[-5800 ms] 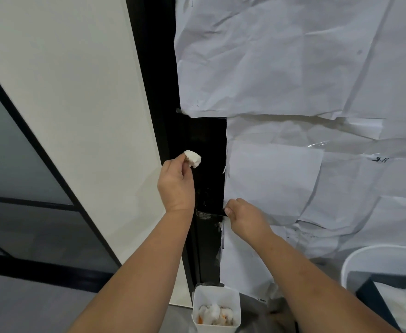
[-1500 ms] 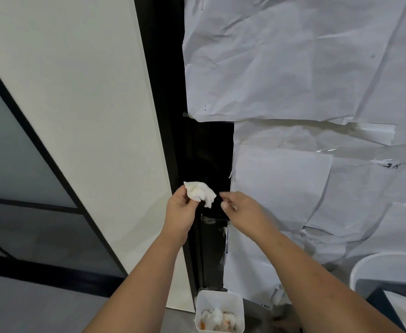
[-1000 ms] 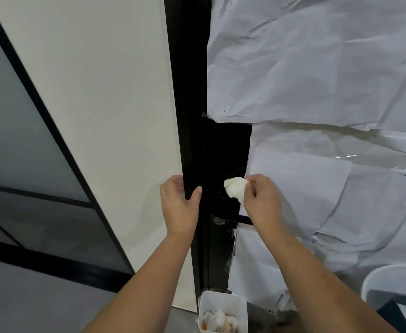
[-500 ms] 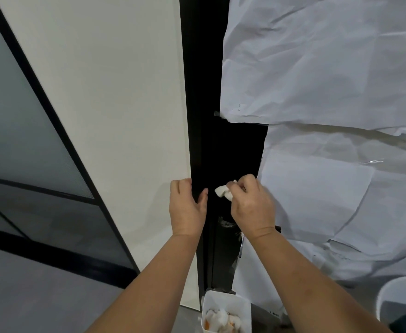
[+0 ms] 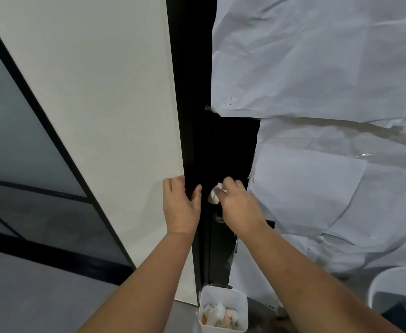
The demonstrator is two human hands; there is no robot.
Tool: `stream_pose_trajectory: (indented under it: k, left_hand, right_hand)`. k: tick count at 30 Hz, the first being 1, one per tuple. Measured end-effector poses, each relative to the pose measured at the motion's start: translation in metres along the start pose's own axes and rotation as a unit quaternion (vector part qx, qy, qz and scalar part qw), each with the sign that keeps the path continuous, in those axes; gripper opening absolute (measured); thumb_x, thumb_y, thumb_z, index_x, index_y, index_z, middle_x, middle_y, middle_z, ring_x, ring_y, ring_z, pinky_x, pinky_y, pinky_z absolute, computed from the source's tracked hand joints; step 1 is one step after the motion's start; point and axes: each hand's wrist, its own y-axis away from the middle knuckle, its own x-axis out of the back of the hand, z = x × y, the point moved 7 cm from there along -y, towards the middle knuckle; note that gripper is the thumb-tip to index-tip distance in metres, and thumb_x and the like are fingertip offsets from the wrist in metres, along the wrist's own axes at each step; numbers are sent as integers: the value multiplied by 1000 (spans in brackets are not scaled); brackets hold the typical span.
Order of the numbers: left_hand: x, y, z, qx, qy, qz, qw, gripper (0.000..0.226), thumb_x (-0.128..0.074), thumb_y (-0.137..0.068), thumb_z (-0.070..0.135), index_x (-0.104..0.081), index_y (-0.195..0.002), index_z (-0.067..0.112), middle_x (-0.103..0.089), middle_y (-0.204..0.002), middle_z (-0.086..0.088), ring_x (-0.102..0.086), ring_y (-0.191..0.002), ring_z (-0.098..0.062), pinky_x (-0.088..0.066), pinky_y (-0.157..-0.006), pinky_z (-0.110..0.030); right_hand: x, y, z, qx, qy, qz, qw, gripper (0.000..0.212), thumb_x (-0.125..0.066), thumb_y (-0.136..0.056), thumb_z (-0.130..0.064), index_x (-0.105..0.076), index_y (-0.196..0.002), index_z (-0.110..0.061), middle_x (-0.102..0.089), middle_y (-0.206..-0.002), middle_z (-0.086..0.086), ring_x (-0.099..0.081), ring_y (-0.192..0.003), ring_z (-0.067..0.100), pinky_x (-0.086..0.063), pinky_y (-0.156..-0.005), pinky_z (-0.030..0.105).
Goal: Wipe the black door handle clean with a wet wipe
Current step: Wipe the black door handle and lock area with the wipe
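Note:
A white wet wipe is bunched in my right hand, which presses it against the black door strip between the cream wall panel and the paper-covered door. The black door handle shows only as a short dark tip to the right of my right wrist; the rest is hidden under the hand. My left hand rests on the edge of the black frame, fingers bent around it, holding nothing else.
Crumpled white paper sheets cover the door on the right. A small white bin with used wipes stands on the floor below the hands. A white round container sits at the lower right. A cream wall panel lies to the left.
The wipe passed from my left hand to my right hand. My right hand then moved it down onto the black strip by the handle, and my left hand settled on the frame edge.

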Motion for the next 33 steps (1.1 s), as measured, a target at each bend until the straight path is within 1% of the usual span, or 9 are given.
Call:
stream_pose_trajectory:
  k: [4, 8, 11, 14, 18, 23, 28, 30, 33]
  left_hand:
    - [-1, -1, -2, 8, -11, -3, 1000, 36, -70, -88, 29, -54, -115, 13, -48, -107, 1, -56, -88, -12, -56, -76, -29]
    - [-1, -2, -1, 13, -21, -7, 1000, 35, -69, -88, 30, -54, -115, 14, -47, -106, 3, -55, -86, -11, -56, -76, -27]
    - [0, -1, 0, 16, -20, -11, 1000, 35, -69, -88, 30, -53, -115, 14, -47, -107, 3, -55, -87, -11, -55, -77, -27]
    - [1, -1, 2, 8, -16, -15, 1000, 34, -70, -88, 28, -53, -114, 15, -47, -106, 4, -55, -86, -11, -55, -77, -27]
    - [1, 0, 0, 13, -6, -17, 1000, 33, -70, -88, 27, -53, -114, 16, -46, -107, 5, -55, -87, -10, -55, -78, -25]
    - [0, 0, -1, 18, 7, -17, 1000, 33, -70, -88, 26, -53, -115, 17, -47, -108, 4, -55, -87, -10, -54, -80, -26]
    - [-1, -1, -3, 13, 1, -22, 1000, 35, -71, -87, 25, -53, -116, 16, -48, -109, 2, -56, -89, -12, -55, -80, -28]
    - [0, -1, -3, 5, -6, -24, 1000, 36, -72, -86, 24, -53, -116, 14, -48, -109, 1, -56, -88, -12, -55, -79, -27]
    - [1, -1, 0, 0, -13, -20, 1000, 35, -72, -86, 24, -54, -114, 12, -48, -107, 1, -55, -85, -12, -54, -76, -27]
  right_hand:
    - [-7, 6, 10, -42, -36, 31, 998, 44, -75, -73, -4, -64, -115, -9, -53, -99, 8, -52, -77, 19, -39, -53, 24]
    - [-1, -2, -7, -14, -10, 18, 1000, 37, -70, -77, -7, -61, -113, -11, -47, -116, 8, -48, -99, 22, -49, -65, 27]
    - [1, -5, -7, 6, -1, 17, 1000, 36, -69, -76, -3, -63, -111, -11, -47, -116, 7, -48, -100, 21, -47, -65, 26]
    - [0, -2, 9, -27, -41, 47, 998, 33, -70, -69, 3, -63, -99, -11, -54, -100, 8, -53, -82, 22, -43, -59, 28]
    - [-7, 10, 35, -72, -81, 77, 991, 27, -68, -64, 12, -63, -82, -7, -54, -81, 7, -43, -66, 18, -33, -54, 25]
    - [31, 11, 17, -9, -64, 208, 976, 37, -58, -81, 6, -62, -117, 0, -56, -106, 13, -53, -88, 24, -49, -72, 26]
    - [21, 0, -9, 45, 27, 85, 995, 59, -57, -81, -2, -41, -138, -1, -45, -131, 13, -47, -116, 28, -46, -97, 36]
    - [7, 3, -15, 56, 32, 37, 997, 55, -58, -83, -7, -43, -136, -5, -44, -131, 9, -47, -114, 24, -46, -97, 35]
    - [-3, 8, -12, 40, 13, 25, 999, 44, -61, -82, -7, -54, -125, -7, -50, -119, 6, -50, -101, 20, -48, -80, 30]
